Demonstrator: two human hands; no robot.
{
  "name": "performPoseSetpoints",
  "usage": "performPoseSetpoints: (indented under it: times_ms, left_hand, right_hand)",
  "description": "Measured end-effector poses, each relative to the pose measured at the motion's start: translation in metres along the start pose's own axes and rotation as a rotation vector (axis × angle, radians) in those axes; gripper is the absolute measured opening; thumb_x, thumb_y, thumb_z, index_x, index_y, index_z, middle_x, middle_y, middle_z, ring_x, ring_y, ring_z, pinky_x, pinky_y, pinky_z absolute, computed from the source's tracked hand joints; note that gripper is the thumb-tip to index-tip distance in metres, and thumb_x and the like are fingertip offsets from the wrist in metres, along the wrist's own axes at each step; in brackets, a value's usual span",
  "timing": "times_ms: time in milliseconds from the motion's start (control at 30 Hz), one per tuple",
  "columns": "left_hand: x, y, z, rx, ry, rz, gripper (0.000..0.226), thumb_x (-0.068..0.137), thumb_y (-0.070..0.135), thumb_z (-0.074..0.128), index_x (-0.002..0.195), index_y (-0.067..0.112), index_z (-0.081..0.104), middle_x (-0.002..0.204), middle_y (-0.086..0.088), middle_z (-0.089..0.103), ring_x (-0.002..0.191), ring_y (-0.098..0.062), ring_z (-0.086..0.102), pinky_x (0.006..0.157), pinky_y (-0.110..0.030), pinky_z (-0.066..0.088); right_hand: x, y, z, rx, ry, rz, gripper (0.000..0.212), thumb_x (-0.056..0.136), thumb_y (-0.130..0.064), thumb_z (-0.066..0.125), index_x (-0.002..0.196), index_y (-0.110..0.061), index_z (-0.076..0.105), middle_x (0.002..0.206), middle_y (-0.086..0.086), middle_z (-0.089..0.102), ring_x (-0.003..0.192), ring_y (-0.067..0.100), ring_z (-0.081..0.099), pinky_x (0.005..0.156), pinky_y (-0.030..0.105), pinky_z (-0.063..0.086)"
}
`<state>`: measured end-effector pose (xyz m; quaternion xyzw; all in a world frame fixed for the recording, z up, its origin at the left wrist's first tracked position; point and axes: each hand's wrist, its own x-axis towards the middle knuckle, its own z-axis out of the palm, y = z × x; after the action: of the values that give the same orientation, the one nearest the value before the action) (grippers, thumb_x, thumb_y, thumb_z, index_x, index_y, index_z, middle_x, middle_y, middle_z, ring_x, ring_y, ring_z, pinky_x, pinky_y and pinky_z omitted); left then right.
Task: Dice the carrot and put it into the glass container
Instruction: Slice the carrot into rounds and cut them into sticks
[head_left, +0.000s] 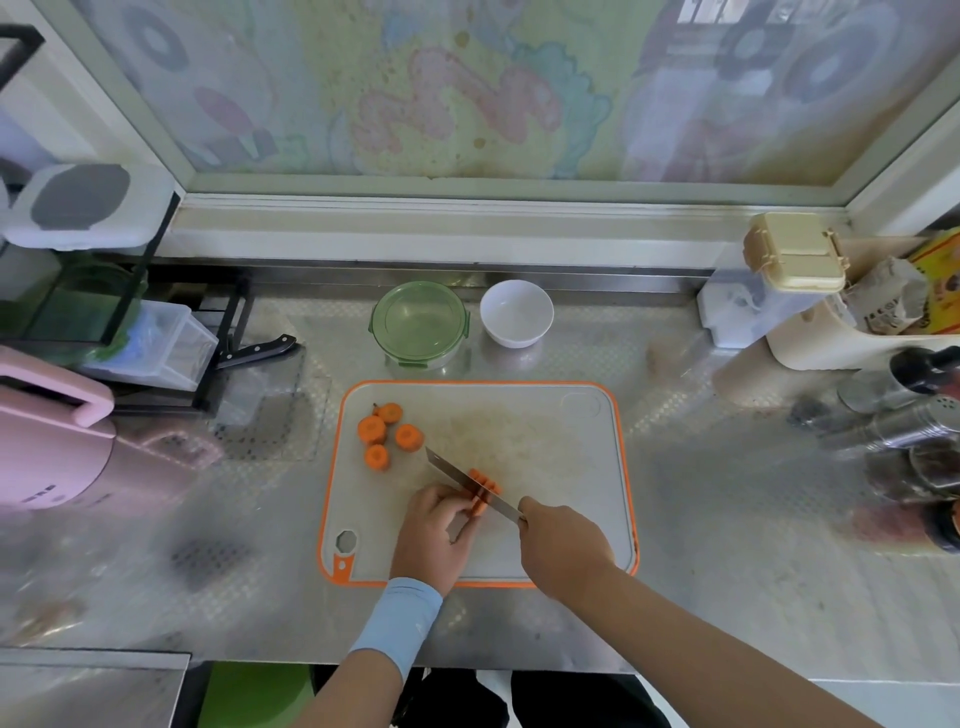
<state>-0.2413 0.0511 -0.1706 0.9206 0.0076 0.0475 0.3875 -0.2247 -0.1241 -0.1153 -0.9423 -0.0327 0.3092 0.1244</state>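
A grey cutting board (545, 457) with an orange rim lies on the steel counter. My left hand (436, 535) pins a carrot piece (482, 496) cut into sticks near the board's middle. My right hand (563, 545) grips a knife (457, 475) whose blade lies across that piece, tip pointing up-left. Several thick carrot rounds (387, 434) sit at the board's upper left. The glass container (420, 325) with a green lid stands just behind the board.
A white bowl (516, 312) sits right of the container. A second knife (260, 349) lies at the left by a black rack. A pink appliance (52, 436) stands far left. Metal shakers (904, 431) and jars crowd the right.
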Motion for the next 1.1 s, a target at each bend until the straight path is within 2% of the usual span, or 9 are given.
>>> performPoseSetpoints:
  times_ms: [167, 267, 400, 467, 567, 833, 1100]
  left_hand:
    - [-0.001, -0.001, 0.009, 0.074, 0.014, 0.027, 0.01, 0.075, 0.009, 0.081, 0.081, 0.013, 0.075, 0.086, 0.001, 0.061, 0.088, -0.015, 0.055, 0.07, -0.026, 0.051]
    - [0.003, -0.001, 0.01, 0.099, 0.03, 0.053, 0.01, 0.072, 0.007, 0.082, 0.077, 0.012, 0.075, 0.08, 0.001, 0.062, 0.085, -0.016, 0.053, 0.069, -0.02, 0.045]
    - [0.003, 0.001, 0.01, 0.11, 0.035, 0.042, 0.01, 0.072, 0.009, 0.082, 0.077, 0.014, 0.076, 0.078, 0.002, 0.062, 0.082, -0.014, 0.054, 0.067, -0.019, 0.046]
    - [0.003, 0.001, 0.011, 0.105, 0.044, 0.028, 0.011, 0.072, 0.007, 0.082, 0.076, 0.015, 0.076, 0.079, 0.002, 0.063, 0.082, -0.013, 0.054, 0.068, -0.018, 0.046]
    - [0.003, 0.0, 0.013, 0.091, 0.056, 0.001, 0.013, 0.071, 0.004, 0.081, 0.076, 0.015, 0.076, 0.08, 0.001, 0.064, 0.083, -0.014, 0.056, 0.069, -0.023, 0.048]
    - [0.004, 0.001, 0.011, 0.098, 0.061, 0.005, 0.015, 0.068, 0.005, 0.084, 0.073, 0.016, 0.075, 0.078, 0.0, 0.063, 0.083, -0.013, 0.052, 0.068, -0.018, 0.044]
    - [0.004, -0.002, 0.012, 0.095, 0.037, 0.006, 0.013, 0.071, 0.006, 0.082, 0.075, 0.016, 0.075, 0.081, 0.0, 0.064, 0.085, -0.016, 0.054, 0.07, -0.02, 0.045]
  right_hand:
    - [0.0, -0.001, 0.0, -0.014, -0.003, -0.001, 0.01, 0.102, -0.018, 0.036, 0.093, -0.022, 0.04, 0.07, 0.0, 0.053, 0.058, 0.022, 0.049, 0.049, 0.03, 0.036]
    - [-0.002, -0.002, 0.0, -0.025, 0.004, -0.01, 0.012, 0.103, -0.02, 0.035, 0.093, -0.023, 0.039, 0.07, -0.001, 0.053, 0.056, 0.02, 0.048, 0.05, 0.031, 0.039]
    - [-0.006, -0.003, -0.001, -0.036, 0.042, -0.02, 0.013, 0.103, -0.021, 0.035, 0.092, -0.023, 0.042, 0.07, -0.001, 0.055, 0.057, 0.019, 0.05, 0.053, 0.033, 0.043]
    - [-0.011, -0.004, 0.001, -0.047, 0.051, -0.03, 0.012, 0.102, -0.019, 0.035, 0.092, -0.021, 0.041, 0.068, -0.001, 0.053, 0.056, 0.021, 0.048, 0.051, 0.033, 0.038]
    - [-0.017, -0.005, 0.004, -0.065, 0.045, -0.042, 0.011, 0.099, -0.014, 0.038, 0.091, -0.02, 0.039, 0.065, -0.002, 0.048, 0.054, 0.021, 0.044, 0.048, 0.031, 0.032]
    - [-0.025, -0.006, 0.004, -0.108, 0.037, -0.01, 0.016, 0.095, -0.007, 0.042, 0.09, -0.021, 0.036, 0.064, -0.002, 0.045, 0.051, 0.017, 0.04, 0.046, 0.03, 0.03]
    - [-0.02, -0.009, 0.002, -0.091, -0.014, -0.002, 0.021, 0.091, -0.002, 0.043, 0.093, -0.021, 0.036, 0.067, -0.001, 0.049, 0.054, 0.018, 0.044, 0.05, 0.031, 0.039]
